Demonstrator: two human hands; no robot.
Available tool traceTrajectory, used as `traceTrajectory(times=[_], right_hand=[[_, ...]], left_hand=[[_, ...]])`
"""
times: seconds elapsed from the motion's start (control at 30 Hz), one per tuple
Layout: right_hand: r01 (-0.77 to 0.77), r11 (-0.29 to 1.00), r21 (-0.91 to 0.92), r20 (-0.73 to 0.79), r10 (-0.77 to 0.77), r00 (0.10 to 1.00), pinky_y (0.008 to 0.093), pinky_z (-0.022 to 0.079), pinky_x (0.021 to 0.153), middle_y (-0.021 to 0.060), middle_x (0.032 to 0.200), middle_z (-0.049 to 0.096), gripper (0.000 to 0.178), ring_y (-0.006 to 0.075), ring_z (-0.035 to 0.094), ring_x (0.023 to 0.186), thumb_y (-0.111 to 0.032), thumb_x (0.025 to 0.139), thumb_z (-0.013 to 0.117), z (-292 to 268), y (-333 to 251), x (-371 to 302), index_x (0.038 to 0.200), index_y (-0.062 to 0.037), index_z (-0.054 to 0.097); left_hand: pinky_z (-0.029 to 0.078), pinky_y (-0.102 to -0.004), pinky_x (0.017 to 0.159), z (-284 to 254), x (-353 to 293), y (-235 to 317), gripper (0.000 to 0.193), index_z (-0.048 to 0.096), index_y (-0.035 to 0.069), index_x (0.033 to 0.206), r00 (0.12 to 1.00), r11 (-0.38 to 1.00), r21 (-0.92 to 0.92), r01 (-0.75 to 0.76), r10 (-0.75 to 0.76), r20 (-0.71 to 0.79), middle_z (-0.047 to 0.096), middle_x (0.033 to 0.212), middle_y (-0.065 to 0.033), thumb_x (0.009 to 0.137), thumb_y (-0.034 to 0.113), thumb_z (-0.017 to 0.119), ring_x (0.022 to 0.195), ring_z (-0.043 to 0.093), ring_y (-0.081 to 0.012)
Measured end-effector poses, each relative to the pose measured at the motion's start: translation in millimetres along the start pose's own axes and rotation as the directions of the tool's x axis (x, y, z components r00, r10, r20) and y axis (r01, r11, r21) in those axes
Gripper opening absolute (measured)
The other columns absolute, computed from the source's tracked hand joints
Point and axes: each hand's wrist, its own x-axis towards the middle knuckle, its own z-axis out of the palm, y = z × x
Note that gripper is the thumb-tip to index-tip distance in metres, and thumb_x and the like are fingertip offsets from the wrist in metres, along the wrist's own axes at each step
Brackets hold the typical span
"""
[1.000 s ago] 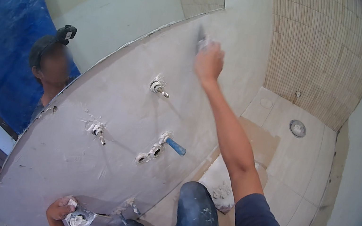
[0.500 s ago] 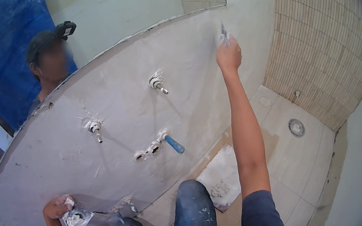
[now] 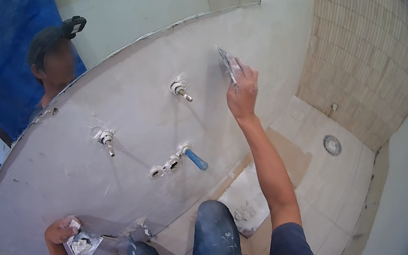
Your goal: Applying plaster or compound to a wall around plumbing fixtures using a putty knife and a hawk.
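My right hand [image 3: 243, 90], at the end of an outstretched arm, grips a putty knife [image 3: 227, 63]. Its metal blade is up against the grey plastered wall [image 3: 156, 119], above and right of the upper valve stem [image 3: 182, 90]. Low at the left, my left hand [image 3: 60, 231] grips a flat metal plaster blade [image 3: 88, 254] by its edge. A lump of white plaster [image 3: 81, 246] sits on that blade. Wet plaster smears mark the wall. The fingers of my right hand partly hide the putty knife's handle.
A second valve stem [image 3: 107, 139] and a blue pipe stub [image 3: 196, 159] jut from the wall. A plaster-smeared board [image 3: 246, 197] lies on brown cardboard [image 3: 288, 155] by my knee. The tiled floor has a round drain [image 3: 332, 144]. Beyond the wall's edge appears a person in a cap [image 3: 48, 44].
My right hand has swept the putty knife down and to the left along the wall, and the blade now slants more to the left. My left hand stays nearly where it was.
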Motion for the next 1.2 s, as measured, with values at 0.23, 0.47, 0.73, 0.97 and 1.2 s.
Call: traceTrajectory(times=[0.23,0.47,0.73,0.97,1.2], right_hand=[[0.061,0.998,-0.021,0.174,-0.057,0.983,0.0474,0.049,0.096,0.0081,0.132,0.063,0.071,0.0351,0.058,0.112,0.003,0.076,0.062,10,-38,-82,0.145,-0.0153,0.061],[-0.571,0.816,-0.092,0.096,0.578,0.811,0.0506,0.049,0.1,0.0147,0.124,0.064,0.046,0.0382,0.058,0.116,-0.007,0.091,0.056,13,23,-22,0.136,-0.0101,0.064],[-0.18,0.982,0.049,0.219,0.165,0.962,0.0493,0.049,0.1,0.0134,0.134,0.064,0.057,0.0373,0.058,0.116,0.001,0.082,0.059,5,-84,-33,0.138,-0.0118,0.065],[-0.137,0.991,-0.001,0.102,0.136,0.985,0.0461,0.048,0.104,0.0094,0.131,0.066,0.061,0.0367,0.058,0.116,0.007,0.077,0.059,-11,-26,-18,0.133,-0.0143,0.069],[-0.356,0.932,-0.066,0.098,0.362,0.927,0.0459,0.048,0.104,0.0095,0.135,0.064,0.064,0.038,0.056,0.118,0.006,0.078,0.057,0,-12,6,0.138,-0.0131,0.066]], left_hand=[[0.041,-0.0259,0.076,3,-6,1,0.025,0.065,0.005,0.109,0.999,1.0,-0.005,-0.01,0.01,-0.05,0.061,0.09,0.0022,0.09,0.017,0.076,0.084,0.055,-0.0099],[0.043,-0.0269,0.076,3,4,2,0.023,0.065,0.005,0.107,0.998,0.998,0.027,-0.063,0.062,0.009,0.062,0.09,0.0023,0.09,0.017,0.076,0.083,0.056,-0.0104],[0.043,-0.0273,0.076,2,-3,0,0.023,0.065,0.004,0.109,0.999,0.999,-0.008,-0.047,0.047,0.003,0.063,0.091,0.0018,0.092,0.015,0.075,0.084,0.056,-0.0108],[0.044,-0.0271,0.077,3,2,2,0.023,0.065,0.004,0.11,1.0,0.999,0.026,-0.031,0.031,0.002,0.063,0.091,0.0016,0.092,0.013,0.075,0.084,0.057,-0.011],[0.043,-0.0271,0.076,1,1,0,0.024,0.064,0.004,0.109,0.999,0.999,-0.012,-0.039,0.039,0.022,0.062,0.091,0.0018,0.092,0.016,0.076,0.085,0.056,-0.0106]])
